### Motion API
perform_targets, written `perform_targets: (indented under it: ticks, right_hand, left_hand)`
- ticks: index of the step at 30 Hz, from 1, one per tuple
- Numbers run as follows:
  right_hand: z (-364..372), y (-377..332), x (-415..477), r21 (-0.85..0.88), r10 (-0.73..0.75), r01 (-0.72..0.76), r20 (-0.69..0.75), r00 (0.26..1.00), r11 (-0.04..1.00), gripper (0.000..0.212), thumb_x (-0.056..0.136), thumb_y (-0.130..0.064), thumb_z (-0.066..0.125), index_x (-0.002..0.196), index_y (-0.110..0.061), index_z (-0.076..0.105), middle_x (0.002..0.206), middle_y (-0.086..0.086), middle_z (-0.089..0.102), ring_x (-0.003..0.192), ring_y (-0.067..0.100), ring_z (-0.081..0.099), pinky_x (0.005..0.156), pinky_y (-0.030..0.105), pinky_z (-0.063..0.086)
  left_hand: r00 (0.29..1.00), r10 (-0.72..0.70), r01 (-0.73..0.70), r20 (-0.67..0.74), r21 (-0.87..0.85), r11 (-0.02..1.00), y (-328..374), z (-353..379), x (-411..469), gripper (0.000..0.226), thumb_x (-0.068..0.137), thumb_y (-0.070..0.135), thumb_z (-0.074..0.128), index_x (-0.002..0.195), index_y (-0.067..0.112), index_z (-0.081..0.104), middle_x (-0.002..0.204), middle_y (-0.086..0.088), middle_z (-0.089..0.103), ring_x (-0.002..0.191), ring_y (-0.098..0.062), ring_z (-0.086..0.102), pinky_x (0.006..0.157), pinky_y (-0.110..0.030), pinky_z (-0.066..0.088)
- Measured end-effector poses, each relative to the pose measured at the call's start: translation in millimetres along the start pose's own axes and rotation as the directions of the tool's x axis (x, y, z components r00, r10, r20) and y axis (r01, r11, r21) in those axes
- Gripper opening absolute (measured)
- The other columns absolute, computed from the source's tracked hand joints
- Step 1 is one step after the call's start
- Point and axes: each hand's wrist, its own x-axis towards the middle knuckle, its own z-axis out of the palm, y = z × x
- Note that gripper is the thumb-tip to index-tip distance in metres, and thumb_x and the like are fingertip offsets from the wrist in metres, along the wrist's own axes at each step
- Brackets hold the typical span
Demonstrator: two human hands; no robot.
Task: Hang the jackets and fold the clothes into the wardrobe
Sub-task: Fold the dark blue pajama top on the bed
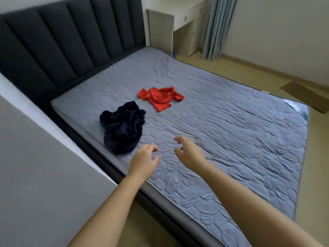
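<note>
The person's left hand (144,161) and right hand (188,152) are hovering side by side over the near part of a grey-blue quilted mattress (231,131). The fingers of both are curling loosely, and neither hand is holding anything or touching the fabric below.

Two pieces of clothing are lying on the bed. A dark navy velvety garment (122,129) is sitting in a crumpled heap near the mattress's left edge, just beyond and to the left of the left hand. A bright red short-sleeved top (161,98) is lying partly spread out farther on, well apart from both hands, towards the dark padded headboard (71,41). The wardrobe is not showing clearly; the plain grey panel at the left may belong to it, but I cannot tell.

The step in hand is looking like the pick-up of the next garment, most likely the navy one, since it is lying nearest. The next move is calling for both hands to take hold of it at two separate points, such as shoulders or a hem, and shake it out. Bunched as it is, its shape is not showing, so whether it needs hanging or folding is waiting on that.
</note>
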Motion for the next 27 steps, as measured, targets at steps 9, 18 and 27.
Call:
perform_targets:
  ticks: [9, 18, 27]
  right_hand:
    - [99, 86, 163, -0.15, 0.195, -0.168, 0.189, 0.963, 0.974, 0.052, 0.095, -0.026, 0.052, 0.143, -0.021, 0.031, 0.144, 0.007, 0.037, 0.123, 0.028, 0.045, 0.092, 0.04, 0.046]
    - [257, 142, 265, -0.116, 0.32, -0.299, 0.38, 0.868, 0.947, 0.113, 0.076, -0.024, 0.078, 0.147, -0.047, -0.007, 0.157, 0.003, -0.023, 0.145, 0.036, 0.004, 0.105, 0.045, 0.039]
    - [353, 179, 297, -0.174, 0.396, -0.36, 0.515, 0.76, 0.917, 0.117, 0.072, -0.026, 0.08, 0.146, -0.05, -0.007, 0.156, 0.002, -0.027, 0.143, 0.045, 0.001, 0.111, 0.048, 0.032]
  left_hand:
    - [0.905, -0.368, 0.311, 0.212, 0.26, 0.914, -131, 88, 166, 0.034, 0.09, 0.025, 0.054, 0.122, 0.016, 0.048, 0.128, -0.007, 0.045, 0.116, -0.026, 0.044, 0.088, -0.036, 0.042]
    - [0.806, -0.542, 0.275, 0.236, 0.662, 0.698, -288, 131, 285, 0.092, 0.081, 0.045, 0.067, 0.149, 0.028, 0.008, 0.157, -0.009, -0.002, 0.143, -0.037, 0.005, 0.104, -0.06, 0.028]
    - [0.906, -0.33, -0.074, 0.263, 0.869, 0.489, -392, 175, 318, 0.119, 0.075, 0.053, 0.072, 0.145, 0.035, -0.022, 0.149, -0.016, -0.032, 0.14, -0.047, -0.01, 0.098, -0.065, 0.035]
